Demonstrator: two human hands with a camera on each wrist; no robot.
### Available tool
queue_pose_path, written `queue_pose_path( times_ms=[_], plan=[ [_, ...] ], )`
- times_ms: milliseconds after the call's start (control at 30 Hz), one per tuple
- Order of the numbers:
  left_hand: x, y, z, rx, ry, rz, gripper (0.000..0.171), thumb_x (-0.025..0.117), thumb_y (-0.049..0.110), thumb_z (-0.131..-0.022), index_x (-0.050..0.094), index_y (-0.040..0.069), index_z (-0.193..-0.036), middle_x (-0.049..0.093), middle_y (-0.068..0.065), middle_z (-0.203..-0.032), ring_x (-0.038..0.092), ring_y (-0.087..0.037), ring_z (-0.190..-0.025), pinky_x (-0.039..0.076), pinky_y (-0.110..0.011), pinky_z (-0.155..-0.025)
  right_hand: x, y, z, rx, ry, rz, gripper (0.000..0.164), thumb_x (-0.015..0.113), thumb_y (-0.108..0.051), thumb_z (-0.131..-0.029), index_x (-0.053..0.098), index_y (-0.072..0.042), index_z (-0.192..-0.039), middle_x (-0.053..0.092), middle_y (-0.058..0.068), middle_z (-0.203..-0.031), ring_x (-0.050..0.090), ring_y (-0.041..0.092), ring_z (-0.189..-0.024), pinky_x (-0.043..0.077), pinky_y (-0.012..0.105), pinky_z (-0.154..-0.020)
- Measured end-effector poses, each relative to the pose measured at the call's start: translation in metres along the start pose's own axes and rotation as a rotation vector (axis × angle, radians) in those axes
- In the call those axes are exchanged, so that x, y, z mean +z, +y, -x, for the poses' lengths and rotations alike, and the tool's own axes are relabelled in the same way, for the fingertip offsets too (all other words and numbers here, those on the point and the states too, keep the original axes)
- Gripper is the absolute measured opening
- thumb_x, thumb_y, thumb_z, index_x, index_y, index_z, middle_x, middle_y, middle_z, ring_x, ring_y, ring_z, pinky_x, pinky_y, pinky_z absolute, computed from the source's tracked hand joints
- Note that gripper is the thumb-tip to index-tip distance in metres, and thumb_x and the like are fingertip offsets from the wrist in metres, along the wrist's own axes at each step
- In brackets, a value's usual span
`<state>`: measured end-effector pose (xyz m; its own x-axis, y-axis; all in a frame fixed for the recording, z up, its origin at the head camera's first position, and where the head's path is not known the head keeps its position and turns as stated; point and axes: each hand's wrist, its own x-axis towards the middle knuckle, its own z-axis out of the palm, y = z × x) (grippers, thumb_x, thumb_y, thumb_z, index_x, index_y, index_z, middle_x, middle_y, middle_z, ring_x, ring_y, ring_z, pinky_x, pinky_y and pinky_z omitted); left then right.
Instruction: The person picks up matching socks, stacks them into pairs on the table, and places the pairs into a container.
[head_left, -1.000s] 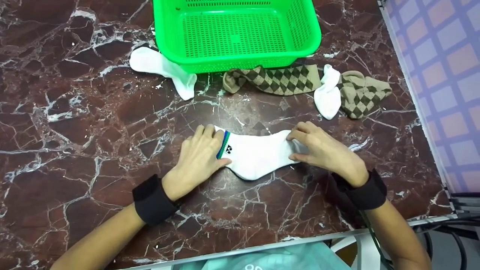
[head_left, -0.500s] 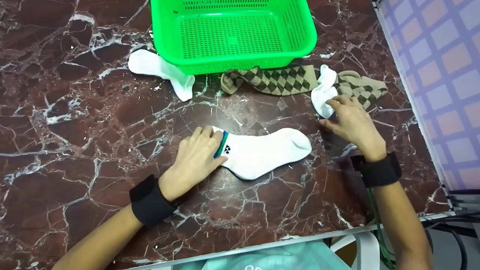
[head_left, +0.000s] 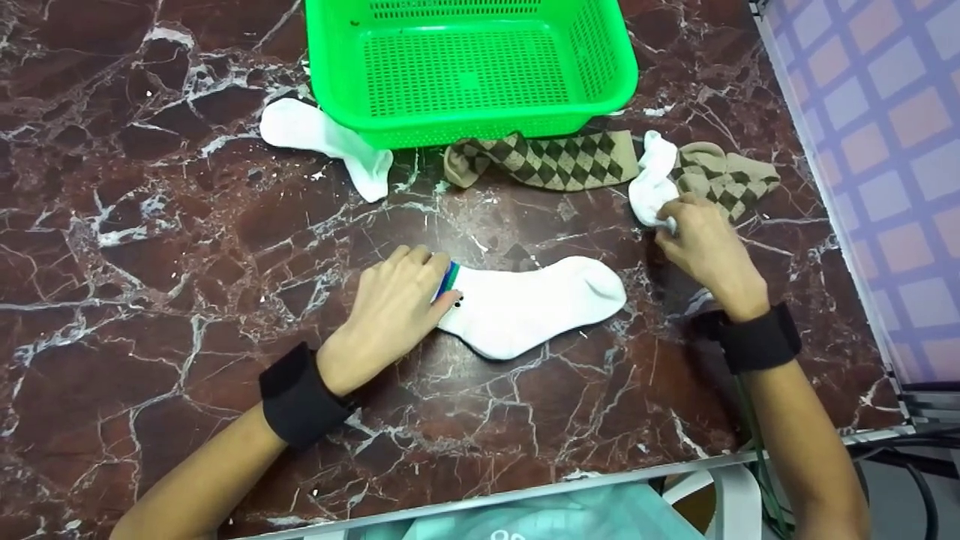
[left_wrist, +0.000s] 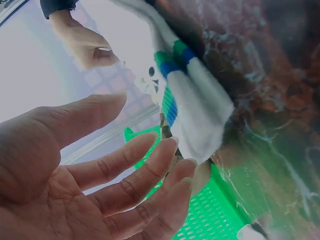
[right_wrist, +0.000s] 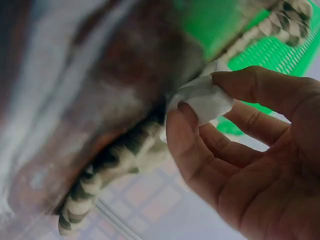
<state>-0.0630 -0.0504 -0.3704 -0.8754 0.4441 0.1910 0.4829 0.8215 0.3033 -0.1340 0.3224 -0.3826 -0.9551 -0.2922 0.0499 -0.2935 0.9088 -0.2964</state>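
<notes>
A white sock (head_left: 532, 307) with a blue and green striped cuff lies flat, toe to the right. My left hand (head_left: 394, 307) rests at its cuff; in the left wrist view its fingers are loosely extended with the thumb apart, and the striped cuff (left_wrist: 200, 115) lies beyond the fingertips. At the right, my right hand (head_left: 709, 244) pinches the near end of a crumpled white sock (head_left: 652, 180). In the right wrist view, white fabric (right_wrist: 202, 100) sits between thumb and fingers. A brown argyle sock (head_left: 727, 176) lies partly behind that hand.
A green plastic basket (head_left: 480, 120) stands at the back on the marbled table (head_left: 187, 465). Along its front lie another argyle sock (head_left: 562, 161) and another white sock (head_left: 322, 135). A checked panel (head_left: 877, 150) borders the table's right side.
My right hand has left the toe of the striped sock, moved up and right, and now pinches the crumpled white sock. The left hand has stayed at the cuff, shifting only slightly.
</notes>
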Motion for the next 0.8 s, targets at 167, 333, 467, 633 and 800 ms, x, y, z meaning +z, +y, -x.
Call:
queue_pose_path(
  times_ms=[167, 333, 467, 633, 800],
  plan=[
    [-0.003, 0.003, -0.006, 0.012, 0.028, 0.011, 0.021, 0.066, 0.026, -0.080, 0.058, 0.007, -0.082, 0.056, -0.007, -0.076, 0.050, -0.024, -0.066, 0.042, -0.035, -0.043, -0.020, -0.006, 0.007, 0.027, 0.172, 0.009, 0.014, 0.053, -0.002, -0.083, 0.058, 0.006, -0.094, 0.060, 0.019, -0.087, 0.049, 0.030, -0.077, 0.042, 0.037, -0.064],
    [-0.004, 0.010, -0.016, 0.049, 0.031, 0.025, 0.021, 0.065, 0.026, -0.081, 0.059, 0.006, -0.084, 0.058, -0.007, -0.078, 0.050, -0.022, -0.067, 0.043, -0.032, -0.045, -0.036, -0.011, 0.008, -0.015, 0.413, -0.019, 0.015, 0.053, -0.005, -0.086, 0.059, 0.006, -0.094, 0.061, 0.016, -0.080, 0.043, 0.025, -0.069, 0.030, 0.033, -0.062],
    [-0.007, 0.017, -0.025, 0.074, 0.029, 0.040, 0.026, 0.062, 0.027, -0.083, 0.061, 0.005, -0.095, 0.060, -0.009, -0.085, 0.052, -0.022, -0.071, 0.046, -0.032, -0.049, -0.045, -0.022, 0.009, 0.005, 0.509, -0.054, 0.016, 0.054, -0.009, -0.087, 0.060, 0.004, -0.096, 0.061, 0.016, -0.085, 0.044, 0.027, -0.073, 0.031, 0.037, -0.067],
    [-0.009, 0.026, -0.036, 0.098, 0.037, 0.079, 0.030, 0.059, 0.027, -0.085, 0.059, 0.004, -0.104, 0.061, -0.010, -0.095, 0.054, -0.022, -0.078, 0.049, -0.031, -0.055, -0.054, -0.044, 0.014, -0.051, 0.581, -0.074, 0.019, 0.054, -0.011, -0.088, 0.060, 0.005, -0.097, 0.061, 0.017, -0.087, 0.044, 0.025, -0.072, 0.030, 0.030, -0.065],
    [-0.010, 0.033, -0.044, 0.103, 0.053, 0.125, 0.033, 0.059, 0.030, -0.085, 0.054, 0.005, -0.107, 0.058, -0.007, -0.096, 0.052, -0.020, -0.079, 0.048, -0.029, -0.055, -0.059, -0.071, 0.019, -0.155, 0.608, -0.109, 0.017, 0.055, -0.008, -0.088, 0.060, 0.006, -0.096, 0.061, 0.017, -0.084, 0.044, 0.023, -0.070, 0.030, 0.023, -0.063]
  ],
)
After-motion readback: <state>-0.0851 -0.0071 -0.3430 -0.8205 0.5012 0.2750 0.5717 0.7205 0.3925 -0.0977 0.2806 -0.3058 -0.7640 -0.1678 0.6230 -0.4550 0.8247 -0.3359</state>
